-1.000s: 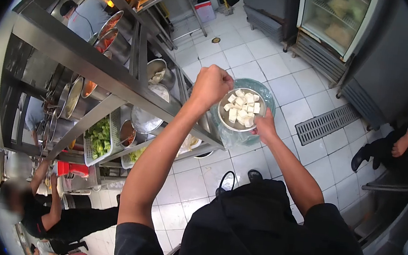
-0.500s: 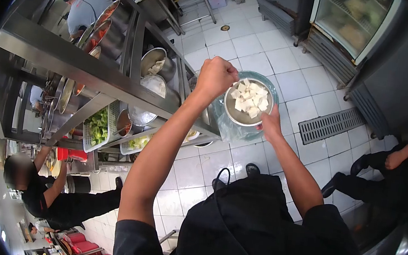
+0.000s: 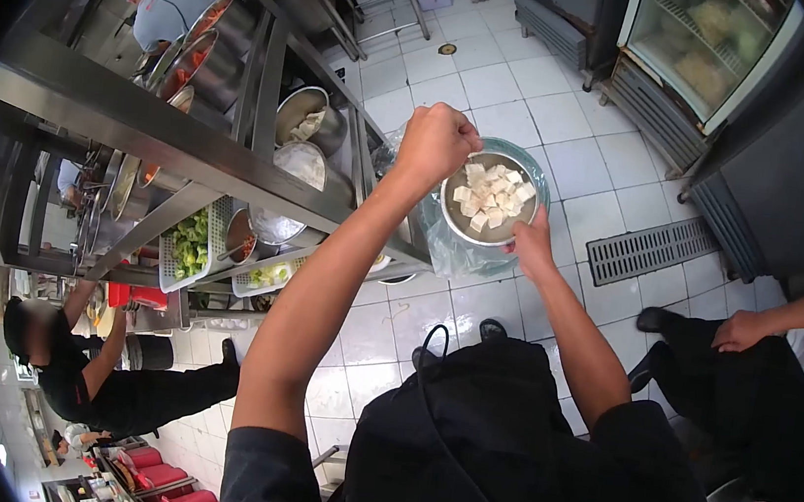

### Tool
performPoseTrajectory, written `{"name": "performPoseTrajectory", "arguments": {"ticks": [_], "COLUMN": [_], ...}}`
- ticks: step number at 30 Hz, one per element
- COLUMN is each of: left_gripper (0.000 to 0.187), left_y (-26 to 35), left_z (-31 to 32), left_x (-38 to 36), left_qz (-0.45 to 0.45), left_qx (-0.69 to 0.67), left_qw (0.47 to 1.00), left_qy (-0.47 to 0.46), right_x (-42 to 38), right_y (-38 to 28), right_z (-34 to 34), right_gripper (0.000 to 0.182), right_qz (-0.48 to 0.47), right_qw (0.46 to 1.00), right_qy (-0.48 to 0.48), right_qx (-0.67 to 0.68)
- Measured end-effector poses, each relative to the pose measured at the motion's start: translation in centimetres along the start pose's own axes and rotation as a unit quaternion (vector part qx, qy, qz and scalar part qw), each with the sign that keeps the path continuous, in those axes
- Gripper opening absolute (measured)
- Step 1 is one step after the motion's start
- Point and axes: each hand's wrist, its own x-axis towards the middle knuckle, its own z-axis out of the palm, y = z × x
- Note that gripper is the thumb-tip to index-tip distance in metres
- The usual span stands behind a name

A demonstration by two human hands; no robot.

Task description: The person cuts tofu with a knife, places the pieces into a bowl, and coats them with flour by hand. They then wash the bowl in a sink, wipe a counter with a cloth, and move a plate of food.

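Note:
A round metal bowl [image 3: 460, 220] holds white cubes [image 3: 493, 196] that look like tofu. My right hand [image 3: 531, 247] grips its near right rim, with the thumb on the edge. Over the far left rim, my left hand [image 3: 439, 144] is closed in a pinch; whatever its fingertips hold is too small to make out. Beneath the bowl is a green round bin [image 3: 538, 162] with a clear plastic bag [image 3: 456, 255] hanging over its side.
To the left stands a steel shelf rack [image 3: 151, 148] with metal pots and a white basket of green vegetables [image 3: 188, 245]. A seated person [image 3: 756, 361] is close on the right. Another person [image 3: 82, 363] works at lower left. A glass-door fridge [image 3: 703, 47] stands upper right.
The white cubes have shifted inside the bowl. My left hand has moved slightly right and up over the rim. The person on the right has leaned further into view.

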Motion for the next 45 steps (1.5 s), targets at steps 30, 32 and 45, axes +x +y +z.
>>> {"name": "performPoseTrajectory", "arguments": {"ticks": [30,32,45], "left_gripper": [0.013,0.012,0.010], "left_y": [-2.0,-2.0,-1.9], "left_z": [0.0,0.2,1.1], "left_x": [0.8,0.8,1.4], "left_qz": [0.011,0.005,-0.009], "left_qx": [0.019,0.028,0.002], "left_qw": [1.000,1.000,0.999], "left_qy": [0.000,-0.006,-0.038], "right_x": [1.0,1.8,1.4], "right_y": [1.8,2.0,0.2], "right_z": [-0.7,-0.8,-0.2], "right_gripper": [0.053,0.054,0.052], "right_qz": [0.071,0.103,0.100], "right_qw": [0.993,0.994,0.993], "right_qy": [-0.056,-0.018,-0.027], "right_qx": [0.081,0.012,-0.052]}}
